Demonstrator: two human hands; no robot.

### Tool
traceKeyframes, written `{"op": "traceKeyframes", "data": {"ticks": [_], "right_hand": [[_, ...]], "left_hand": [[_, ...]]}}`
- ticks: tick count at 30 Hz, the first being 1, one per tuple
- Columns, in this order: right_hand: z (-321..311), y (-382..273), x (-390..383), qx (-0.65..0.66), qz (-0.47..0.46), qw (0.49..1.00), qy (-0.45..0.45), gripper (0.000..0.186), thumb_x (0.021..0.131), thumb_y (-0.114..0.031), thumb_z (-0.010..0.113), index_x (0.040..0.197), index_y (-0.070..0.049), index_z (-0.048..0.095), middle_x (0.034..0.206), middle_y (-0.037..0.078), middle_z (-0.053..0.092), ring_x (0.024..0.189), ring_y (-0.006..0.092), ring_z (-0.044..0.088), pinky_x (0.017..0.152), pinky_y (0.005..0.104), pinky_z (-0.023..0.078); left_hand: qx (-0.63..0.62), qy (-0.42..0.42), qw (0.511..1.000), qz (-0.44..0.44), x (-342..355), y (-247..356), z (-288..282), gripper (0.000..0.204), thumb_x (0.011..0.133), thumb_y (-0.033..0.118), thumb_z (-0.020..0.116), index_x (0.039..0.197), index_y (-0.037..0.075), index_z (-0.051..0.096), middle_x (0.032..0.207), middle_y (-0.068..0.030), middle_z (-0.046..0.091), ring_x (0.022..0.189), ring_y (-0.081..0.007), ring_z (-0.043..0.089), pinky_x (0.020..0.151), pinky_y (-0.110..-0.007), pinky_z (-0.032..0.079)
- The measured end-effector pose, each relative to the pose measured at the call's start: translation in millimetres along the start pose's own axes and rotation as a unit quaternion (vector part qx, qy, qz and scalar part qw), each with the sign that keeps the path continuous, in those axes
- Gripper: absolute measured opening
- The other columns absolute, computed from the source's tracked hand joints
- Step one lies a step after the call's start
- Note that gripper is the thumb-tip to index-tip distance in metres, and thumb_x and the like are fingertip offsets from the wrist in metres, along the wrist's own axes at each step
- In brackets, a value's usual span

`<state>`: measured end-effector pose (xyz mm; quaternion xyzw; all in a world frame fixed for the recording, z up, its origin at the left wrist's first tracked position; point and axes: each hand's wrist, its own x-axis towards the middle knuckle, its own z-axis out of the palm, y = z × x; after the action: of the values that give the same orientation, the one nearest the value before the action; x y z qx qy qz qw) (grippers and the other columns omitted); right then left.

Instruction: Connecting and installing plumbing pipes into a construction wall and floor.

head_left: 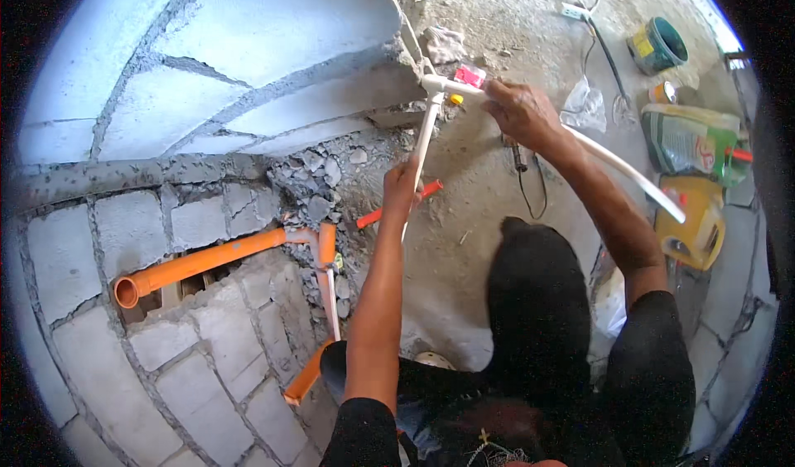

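Note:
A white plastic tee fitting (432, 83) stands near the wall corner, with white pipes running from it. My left hand (401, 184) is closed around the thin white pipe (426, 132) that comes down from the fitting toward me. My right hand (523, 113) is wrapped round a second white pipe (617, 162), just right of the fitting; its long free end curves out past my right forearm. Behind the fitting, another white pipe (409, 36) runs along the wall edge. A short red-orange tube (369, 218) lies on the ground behind my left wrist.
At left, a large orange pipe (211, 260) with an elbow crosses the block wall (199, 376). Rubble (319, 206) lies at the wall's foot. To the right are a green bucket (659, 45), a green-white jug (691, 140), a yellow jug (694, 219) and a cable (611, 61).

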<state>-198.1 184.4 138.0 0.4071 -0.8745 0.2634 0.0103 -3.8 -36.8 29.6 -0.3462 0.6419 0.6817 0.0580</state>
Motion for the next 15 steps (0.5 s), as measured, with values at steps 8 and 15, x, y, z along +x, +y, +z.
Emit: {"op": "traceKeyframes", "data": {"ticks": [8,15], "right_hand": [[-1,-10,-2,0.068,0.003,0.997,-0.029,0.020,0.085,-0.015,0.067,0.089,-0.004,0.051,0.079,0.019,0.061,0.076,0.0438,0.060,0.063,0.0507,0.046],[7,-9,0,0.117,0.037,0.991,-0.061,0.022,0.083,-0.016,0.070,0.088,-0.003,0.052,0.076,0.022,0.061,0.074,0.0448,0.060,0.062,0.0504,0.046]], "left_hand": [[-0.013,0.057,0.997,-0.049,-70,-50,-29,0.050,0.093,0.055,0.059,0.081,0.007,0.064,0.058,0.0026,0.051,0.045,-0.0062,0.046,0.041,-0.024,0.036],[-0.029,0.150,0.987,-0.051,-108,-122,-56,0.045,0.092,0.046,0.064,0.068,0.009,0.059,0.054,-0.0004,0.052,0.047,-0.0093,0.049,0.045,-0.025,0.038]]}}
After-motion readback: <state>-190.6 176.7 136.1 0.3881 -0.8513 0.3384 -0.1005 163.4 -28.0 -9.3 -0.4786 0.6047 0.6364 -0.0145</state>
